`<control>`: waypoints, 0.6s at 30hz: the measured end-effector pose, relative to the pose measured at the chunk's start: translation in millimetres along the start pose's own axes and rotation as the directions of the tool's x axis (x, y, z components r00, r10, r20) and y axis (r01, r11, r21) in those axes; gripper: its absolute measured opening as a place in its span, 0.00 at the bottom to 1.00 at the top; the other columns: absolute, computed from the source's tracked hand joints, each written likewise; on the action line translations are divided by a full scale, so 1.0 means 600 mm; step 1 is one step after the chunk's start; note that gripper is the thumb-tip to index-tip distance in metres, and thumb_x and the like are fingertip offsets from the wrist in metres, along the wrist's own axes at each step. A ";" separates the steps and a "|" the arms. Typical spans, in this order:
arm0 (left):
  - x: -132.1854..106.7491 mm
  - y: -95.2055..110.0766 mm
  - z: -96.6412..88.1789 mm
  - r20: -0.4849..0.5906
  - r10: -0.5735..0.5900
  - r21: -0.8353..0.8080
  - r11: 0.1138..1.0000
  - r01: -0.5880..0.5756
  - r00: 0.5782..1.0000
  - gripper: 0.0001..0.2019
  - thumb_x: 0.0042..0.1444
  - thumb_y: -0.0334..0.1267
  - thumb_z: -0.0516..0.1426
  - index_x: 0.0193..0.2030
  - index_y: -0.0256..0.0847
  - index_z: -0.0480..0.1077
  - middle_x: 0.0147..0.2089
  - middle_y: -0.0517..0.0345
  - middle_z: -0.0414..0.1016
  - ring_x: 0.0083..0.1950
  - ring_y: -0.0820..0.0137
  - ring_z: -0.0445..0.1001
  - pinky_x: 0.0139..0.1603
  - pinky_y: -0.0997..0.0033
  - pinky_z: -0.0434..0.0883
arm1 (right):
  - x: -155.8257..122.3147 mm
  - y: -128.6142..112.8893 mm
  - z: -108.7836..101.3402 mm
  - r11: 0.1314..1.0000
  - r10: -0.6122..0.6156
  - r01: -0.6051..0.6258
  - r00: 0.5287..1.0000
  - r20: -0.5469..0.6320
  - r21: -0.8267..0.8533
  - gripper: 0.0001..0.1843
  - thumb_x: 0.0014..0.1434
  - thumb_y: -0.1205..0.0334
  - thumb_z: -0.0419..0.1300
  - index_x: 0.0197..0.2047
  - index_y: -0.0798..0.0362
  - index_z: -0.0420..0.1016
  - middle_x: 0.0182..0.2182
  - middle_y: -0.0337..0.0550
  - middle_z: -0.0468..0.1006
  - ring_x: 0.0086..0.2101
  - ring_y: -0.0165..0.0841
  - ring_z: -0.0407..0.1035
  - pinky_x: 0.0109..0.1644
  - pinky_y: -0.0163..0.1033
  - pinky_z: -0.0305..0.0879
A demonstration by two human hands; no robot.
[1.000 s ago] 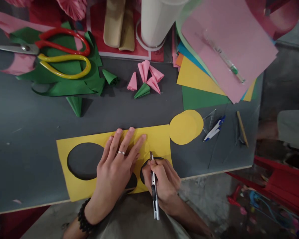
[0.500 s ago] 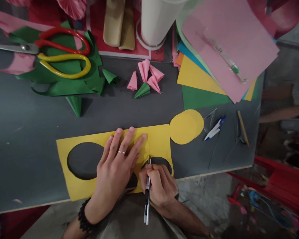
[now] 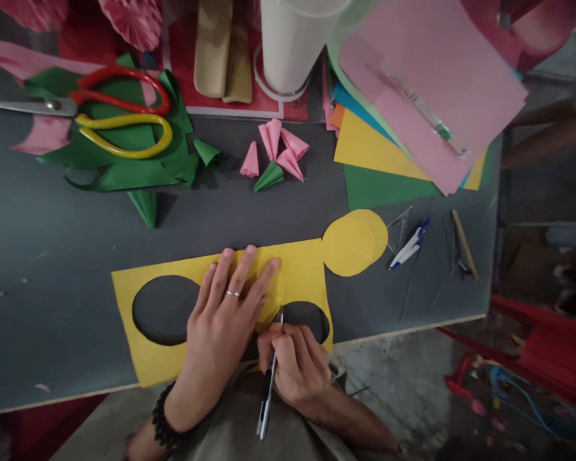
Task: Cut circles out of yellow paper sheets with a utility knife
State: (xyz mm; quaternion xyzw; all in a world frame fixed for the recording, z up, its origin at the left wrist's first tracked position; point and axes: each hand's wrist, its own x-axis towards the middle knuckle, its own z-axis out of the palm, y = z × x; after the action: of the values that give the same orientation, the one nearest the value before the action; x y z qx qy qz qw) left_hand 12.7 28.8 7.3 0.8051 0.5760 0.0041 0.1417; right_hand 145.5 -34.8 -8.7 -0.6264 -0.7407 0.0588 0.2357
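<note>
A yellow paper sheet (image 3: 302, 269) with large round holes lies along the front of the dark table. My left hand (image 3: 223, 320) rests on it with the fingers stretched out, pressing it flat. My right hand (image 3: 295, 362) is closed around a slim craft knife (image 3: 267, 397), whose tip touches the yellow paper just right of my left fingers, at the edge of a partly cut circle. Two overlapping yellow paper discs (image 3: 350, 246) lie at the sheet's upper right corner. My left palm covers part of the sheet.
Red-and-yellow-handled scissors (image 3: 125, 115) lie on green paper scraps (image 3: 120, 169) at the left. Pink and green paper cones (image 3: 271, 137) sit mid-table. A white cup (image 3: 295, 51) stands behind, beside stacked coloured paper (image 3: 427, 77). A blue-and-white pen (image 3: 409, 244) lies at right.
My right hand has moved slightly left and down, drawing the craft knife along the circle's edge. My left hand stays on the sheet. The view has shifted a little.
</note>
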 end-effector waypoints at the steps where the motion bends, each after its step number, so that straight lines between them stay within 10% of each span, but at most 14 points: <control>1: 0.000 0.001 -0.001 -0.001 0.004 0.007 1.000 -0.004 1.000 0.32 0.63 0.36 0.54 0.72 0.56 0.49 0.76 0.59 0.48 0.76 0.55 0.46 0.73 0.50 0.59 | 0.001 0.002 -0.003 1.000 0.007 -0.007 1.000 0.028 -0.028 0.17 0.51 0.75 0.64 0.26 0.49 0.60 0.22 0.32 0.73 0.22 0.26 0.64 0.24 0.36 0.57; 7: -0.008 0.002 -0.004 -0.070 0.012 0.020 1.000 -0.010 0.997 0.34 0.62 0.34 0.56 0.72 0.56 0.48 0.75 0.57 0.51 0.74 0.54 0.51 0.72 0.51 0.61 | 0.006 0.051 -0.053 0.978 -0.052 0.059 0.998 -0.041 0.198 0.27 0.52 0.75 0.65 0.56 0.55 0.69 0.34 0.40 0.82 0.33 0.31 0.77 0.37 0.35 0.74; 12: -0.018 -0.005 0.002 -0.244 -0.041 0.016 0.999 0.046 0.969 0.39 0.60 0.33 0.58 0.73 0.59 0.43 0.72 0.51 0.57 0.64 0.56 0.69 0.63 0.51 0.67 | 0.012 0.097 -0.072 0.982 0.080 -0.077 0.997 -0.011 0.172 0.24 0.57 0.74 0.61 0.57 0.49 0.73 0.45 0.44 0.82 0.45 0.37 0.77 0.50 0.43 0.77; 18: -0.017 -0.017 -0.020 -0.388 -0.150 -0.146 0.984 0.100 0.909 0.34 0.57 0.38 0.61 0.70 0.56 0.56 0.38 0.59 0.78 0.42 0.66 0.77 0.53 0.61 0.72 | 0.010 0.098 -0.092 0.957 0.191 -0.209 0.976 0.106 0.203 0.20 0.59 0.66 0.63 0.55 0.48 0.72 0.52 0.46 0.79 0.51 0.41 0.75 0.54 0.48 0.76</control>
State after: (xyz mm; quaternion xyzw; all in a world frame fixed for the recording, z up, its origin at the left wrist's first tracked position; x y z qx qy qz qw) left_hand -2.1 24.9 18.2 0.7386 0.6416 0.1941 0.0710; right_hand 221.0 -28.5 19.4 -0.6663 -0.6723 0.1879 0.2623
